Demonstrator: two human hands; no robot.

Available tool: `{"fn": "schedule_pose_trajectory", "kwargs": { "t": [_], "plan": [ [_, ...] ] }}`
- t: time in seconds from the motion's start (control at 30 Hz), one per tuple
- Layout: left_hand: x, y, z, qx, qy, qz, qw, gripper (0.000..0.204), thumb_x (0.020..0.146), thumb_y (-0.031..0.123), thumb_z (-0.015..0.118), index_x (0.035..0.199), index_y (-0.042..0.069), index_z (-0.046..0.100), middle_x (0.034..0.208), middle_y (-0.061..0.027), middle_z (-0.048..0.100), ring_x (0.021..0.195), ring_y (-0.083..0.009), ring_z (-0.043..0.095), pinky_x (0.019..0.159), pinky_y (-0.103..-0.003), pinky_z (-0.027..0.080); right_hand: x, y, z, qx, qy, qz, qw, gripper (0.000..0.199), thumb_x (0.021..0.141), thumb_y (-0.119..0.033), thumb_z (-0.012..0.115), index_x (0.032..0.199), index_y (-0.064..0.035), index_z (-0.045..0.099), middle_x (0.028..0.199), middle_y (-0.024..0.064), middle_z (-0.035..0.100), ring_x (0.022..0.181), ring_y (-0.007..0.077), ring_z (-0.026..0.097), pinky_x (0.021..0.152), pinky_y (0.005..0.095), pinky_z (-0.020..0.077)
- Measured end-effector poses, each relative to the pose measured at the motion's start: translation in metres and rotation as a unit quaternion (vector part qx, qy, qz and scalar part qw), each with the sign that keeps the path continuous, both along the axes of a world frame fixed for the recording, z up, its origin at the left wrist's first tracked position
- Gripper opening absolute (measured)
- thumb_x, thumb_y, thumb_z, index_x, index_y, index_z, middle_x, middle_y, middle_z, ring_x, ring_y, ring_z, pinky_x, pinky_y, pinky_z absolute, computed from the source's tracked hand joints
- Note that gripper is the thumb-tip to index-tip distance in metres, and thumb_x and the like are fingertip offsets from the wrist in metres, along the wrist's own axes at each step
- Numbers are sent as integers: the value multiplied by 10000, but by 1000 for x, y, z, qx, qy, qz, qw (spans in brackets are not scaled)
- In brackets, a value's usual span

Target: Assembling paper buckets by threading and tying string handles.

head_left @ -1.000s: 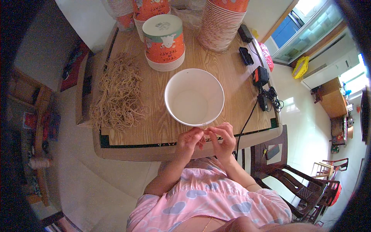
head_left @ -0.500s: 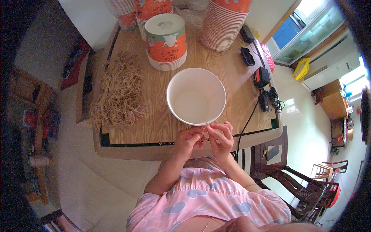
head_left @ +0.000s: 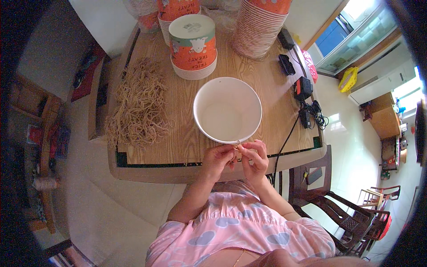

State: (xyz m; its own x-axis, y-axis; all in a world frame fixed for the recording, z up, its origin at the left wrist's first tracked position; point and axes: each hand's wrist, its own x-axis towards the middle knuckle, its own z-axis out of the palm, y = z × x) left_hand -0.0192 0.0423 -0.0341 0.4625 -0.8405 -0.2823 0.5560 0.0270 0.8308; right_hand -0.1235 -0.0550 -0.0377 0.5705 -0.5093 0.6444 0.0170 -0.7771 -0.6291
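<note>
Your left hand (head_left: 219,159) and right hand (head_left: 255,156) meet fingertip to fingertip at the near rim of the white paper bowl (head_left: 227,110), both pinched shut on a small tan loop that looks like a rubber band (head_left: 236,145); it is too small to be sure. The bowl sits on the wooden surface (head_left: 187,138) just beyond your hands, within easy reach. Beyond your left hand lies the heap of tan bands (head_left: 138,107); farther off stands a stack of orange bowls (head_left: 193,46).
</note>
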Motion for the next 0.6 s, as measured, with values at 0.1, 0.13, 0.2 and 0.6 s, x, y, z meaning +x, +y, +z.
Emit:
{"fn": "schedule_pose_trajectory", "kwargs": {
  "t": [0.1, 0.13, 0.2, 0.6],
  "plan": [
    [-1, 0, -4, -10, 15, 7, 1000, 152, 839, 88, 534, 946, 14, 613, 706, -5, 570, 562, -70, 508, 455, -190, 412, -1, 0, 0, 9, -3, 11, 1000, 297, 642, -7, 602, 923, -90, 656, 875, 81, 589, 837, 246, 546, 809, 412, 392],
    [-1, 0, -5, -18, 17, 9, 1000, 150, 838, 93, 541, 943, 16, 615, 708, -4, 572, 563, -70, 509, 453, -189, 412, -1, -1, 0, 10, -3, 11, 1000, 297, 642, -7, 602, 923, -90, 656, 875, 81, 589, 837, 246, 546, 809, 412, 392],
    [-1, 0, -6, -20, 19, 7, 1000, 149, 836, 100, 546, 938, 18, 617, 710, -2, 572, 569, -69, 510, 455, -189, 412, -1, -1, -1, 15, -10, 17, 1000, 293, 645, -6, 598, 923, -81, 651, 877, 89, 585, 834, 252, 543, 805, 407, 395],
    [1, 1, -2, -39, 22, -3, 999, 127, 840, 121, 539, 888, 30, 614, 710, 0, 572, 589, -74, 513, 483, -195, 415, 4, 1, 0, 41, -16, 0, 999, 219, 644, 17, 653, 854, -39, 625, 869, 107, 579, 831, 260, 543, 742, 355, 441]
  ]
}}
